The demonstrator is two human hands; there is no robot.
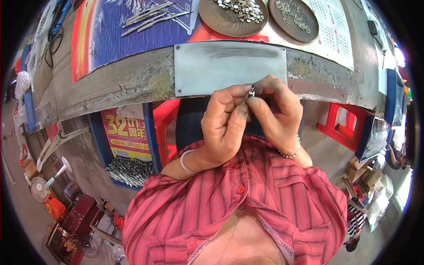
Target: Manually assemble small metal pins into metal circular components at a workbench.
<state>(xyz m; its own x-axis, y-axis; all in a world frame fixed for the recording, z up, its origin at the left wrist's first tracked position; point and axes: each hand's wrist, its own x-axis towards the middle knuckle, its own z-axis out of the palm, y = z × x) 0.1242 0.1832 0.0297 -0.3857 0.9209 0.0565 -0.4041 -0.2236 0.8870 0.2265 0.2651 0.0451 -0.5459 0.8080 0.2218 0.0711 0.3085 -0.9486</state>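
Together, the left hand point(223, 121) and right hand point(280, 108) pinch a small metal part point(251, 93), thumbs and fingertips closed about it, by the near edge of the pale plate point(229, 73). Beyond, the left dish point(216, 20) bears shiny discs point(247, 13) and the right dish point(286, 32) small pins point(295, 17), with metal strips point(152, 18) farther left.

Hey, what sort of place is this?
Probably a small assembly workshop: a worn grey workbench bears round brown dishes of tiny silvery parts, a blue rectangular crate beside it holds many slender metallic pieces, and the left hand and right hand pinch a small shiny piece.
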